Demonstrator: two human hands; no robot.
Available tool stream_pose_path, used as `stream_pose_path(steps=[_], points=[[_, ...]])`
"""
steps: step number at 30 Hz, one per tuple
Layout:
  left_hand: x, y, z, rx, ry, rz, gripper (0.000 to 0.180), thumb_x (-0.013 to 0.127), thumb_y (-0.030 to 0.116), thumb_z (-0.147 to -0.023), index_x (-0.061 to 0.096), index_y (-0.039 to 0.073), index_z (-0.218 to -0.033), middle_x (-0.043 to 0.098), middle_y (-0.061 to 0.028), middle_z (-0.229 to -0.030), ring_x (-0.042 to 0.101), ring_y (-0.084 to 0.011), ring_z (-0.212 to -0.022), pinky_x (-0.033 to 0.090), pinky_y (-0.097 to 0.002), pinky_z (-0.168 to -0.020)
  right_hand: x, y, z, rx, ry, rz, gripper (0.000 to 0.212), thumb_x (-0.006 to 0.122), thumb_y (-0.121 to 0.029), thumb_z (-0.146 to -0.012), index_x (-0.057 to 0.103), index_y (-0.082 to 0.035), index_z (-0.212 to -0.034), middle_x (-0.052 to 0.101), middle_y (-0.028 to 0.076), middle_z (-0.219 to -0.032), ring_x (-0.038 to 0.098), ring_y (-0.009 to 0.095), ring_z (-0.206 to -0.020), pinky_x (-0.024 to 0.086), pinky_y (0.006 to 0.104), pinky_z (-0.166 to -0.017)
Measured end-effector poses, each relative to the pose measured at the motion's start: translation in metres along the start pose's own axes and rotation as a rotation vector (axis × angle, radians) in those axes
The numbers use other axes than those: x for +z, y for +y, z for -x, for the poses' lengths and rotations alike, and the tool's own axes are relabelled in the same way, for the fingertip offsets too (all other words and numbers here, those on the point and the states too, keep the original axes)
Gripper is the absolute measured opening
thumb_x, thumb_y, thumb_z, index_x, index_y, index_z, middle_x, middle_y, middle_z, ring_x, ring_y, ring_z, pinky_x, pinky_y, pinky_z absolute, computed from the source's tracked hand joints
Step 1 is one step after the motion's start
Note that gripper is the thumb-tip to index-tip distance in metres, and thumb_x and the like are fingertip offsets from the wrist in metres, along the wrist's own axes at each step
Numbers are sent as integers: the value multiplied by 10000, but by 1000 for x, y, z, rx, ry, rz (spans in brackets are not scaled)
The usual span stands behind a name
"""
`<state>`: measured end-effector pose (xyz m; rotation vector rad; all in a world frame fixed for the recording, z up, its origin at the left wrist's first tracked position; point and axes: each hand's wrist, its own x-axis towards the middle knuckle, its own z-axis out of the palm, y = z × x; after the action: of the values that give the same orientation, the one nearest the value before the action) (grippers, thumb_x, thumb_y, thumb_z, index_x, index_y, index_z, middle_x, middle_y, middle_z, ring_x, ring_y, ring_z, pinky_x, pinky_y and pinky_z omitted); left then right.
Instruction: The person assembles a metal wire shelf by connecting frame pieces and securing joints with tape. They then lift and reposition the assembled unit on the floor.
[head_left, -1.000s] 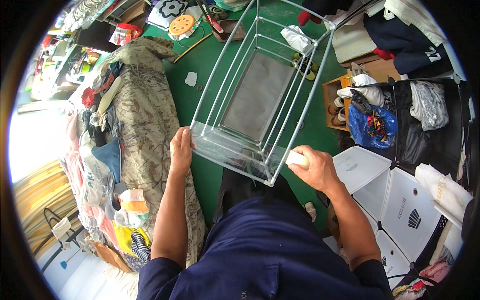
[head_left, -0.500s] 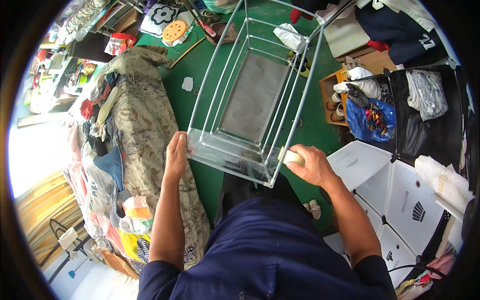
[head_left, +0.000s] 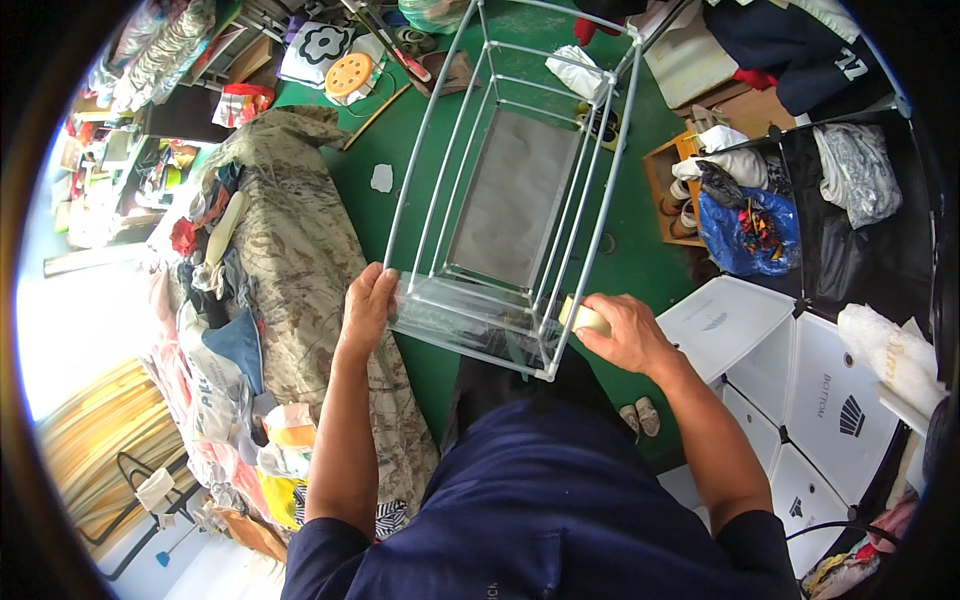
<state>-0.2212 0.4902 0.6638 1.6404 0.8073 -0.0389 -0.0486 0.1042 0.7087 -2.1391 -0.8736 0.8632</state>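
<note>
A tall rack frame (head_left: pixel 597 205) of thin grey tubes with white joints stands before me, and grey fabric panels (head_left: pixel 515 200) show inside it. Clear film (head_left: pixel 465 318) stretches across its near end, between my hands. My left hand (head_left: pixel 368 305) is closed at the near left corner, thumb and fingers pinching the tube and the film's edge. In my right hand (head_left: pixel 628 335) is a cream-coloured roll (head_left: pixel 588 318), which looks like wide tape, held against the near right corner. Its core and far side are hidden by my fingers.
To the left, a camouflage cloth (head_left: pixel 290 220) covers a long heap with clothes on it. White panel cubes (head_left: pixel 830 400) stand at right, near a wooden shoe box (head_left: pixel 660 190) and a blue bag (head_left: pixel 745 235). A pair of shoes (head_left: pixel 640 417) lies on the green floor.
The view has shifted slightly. My left hand has closed more tightly round the near left corner, its thumb now over the tube. The right hand keeps the roll at the right corner.
</note>
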Motion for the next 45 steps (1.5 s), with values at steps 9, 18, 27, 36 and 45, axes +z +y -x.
stream_pose_path(steps=[9,18,27,36,45], points=[[10,8,7,214,299,-530,195,636,215,-1061,615,30,-1119,691,-185,-935,681,-350,-841,538,-463,-756,4,0,-5,-15,-28,-11,319,699,-284,-887,707,-65,-1118,747,188,-949,713,409,-916,547,498,-848],[65,31,45,344,376,-1108,859,735,285,-958,312,-39,-1632,246,-265,-1732,171,-420,-1631,132,-585,-1302,10,8,-4,-25,-11,-9,322,708,-285,-897,693,-62,-1129,744,188,-950,708,410,-913,531,497,-872],[142,43,98,473,-117,-1033,1037,796,453,-864,310,-44,-1632,214,-271,-1740,147,-410,-1639,105,-577,-1314,12,15,-3,-78,25,-9,355,712,-306,-905,703,-52,-1152,758,190,-976,720,398,-941,533,493,-887],[158,34,105,572,-186,-1075,1041,764,545,-839,364,-18,-1617,251,-249,-1736,201,-408,-1627,132,-596,-1303,0,14,2,-96,21,-35,339,773,-290,-892,696,-24,-1087,755,182,-987,713,394,-944,528,483,-879],[158,33,105,553,-176,-1104,1037,762,550,-845,359,-3,-1624,253,-248,-1735,190,-412,-1629,128,-593,-1303,-6,33,9,-228,51,7,328,796,-303,-886,688,-24,-1022,721,158,-995,682,373,-966,515,465,-881]])
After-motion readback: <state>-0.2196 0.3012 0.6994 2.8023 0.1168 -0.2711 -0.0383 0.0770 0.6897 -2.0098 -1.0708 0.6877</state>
